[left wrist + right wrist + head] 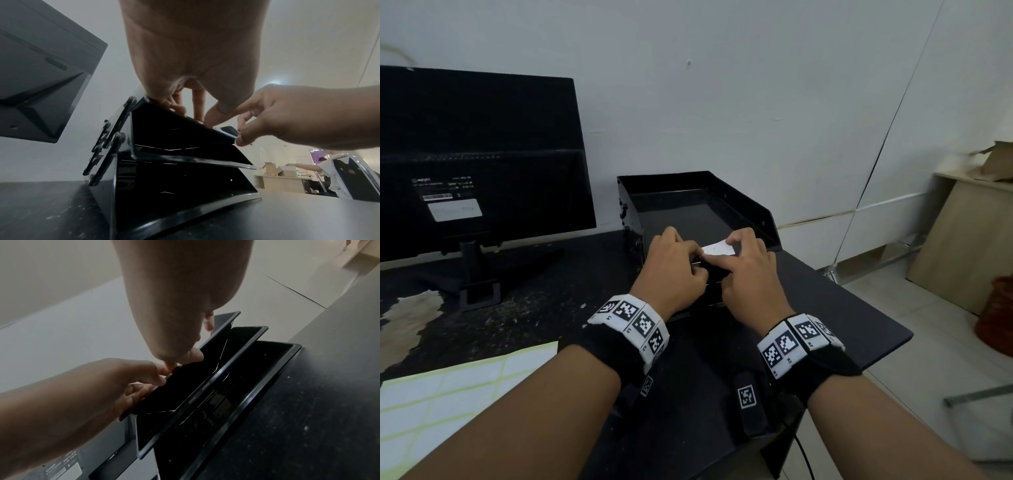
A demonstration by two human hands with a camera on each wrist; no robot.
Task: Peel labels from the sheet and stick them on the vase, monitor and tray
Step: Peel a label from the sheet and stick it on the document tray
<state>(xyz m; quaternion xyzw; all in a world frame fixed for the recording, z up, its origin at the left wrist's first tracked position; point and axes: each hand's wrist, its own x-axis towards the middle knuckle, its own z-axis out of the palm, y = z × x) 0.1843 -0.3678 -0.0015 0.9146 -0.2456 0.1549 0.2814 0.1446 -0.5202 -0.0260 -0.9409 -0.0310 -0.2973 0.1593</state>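
A small white label [723, 250] lies across the front rim of the black stacked tray [753, 209] at the middle of the desk. My left hand [697, 261] pinches its left end against the rim. On the other end, my right hand [717, 254] grips with thumb below and fingers curled over the top. The left wrist view shows the right hand [240, 135] pinching the label [227, 130] above the tray [185, 160]. The monitor [482, 154] stands back-side out at the left and carries a white label [455, 208]. The label sheet [448, 387] lies at the near left.
The desk [842, 308] is black and dusty, and its right edge drops to a tiled floor. Torn paper [410, 315] lies at its left. A wooden board [962, 246] and an orange object [996, 315] stand on the floor at the right.
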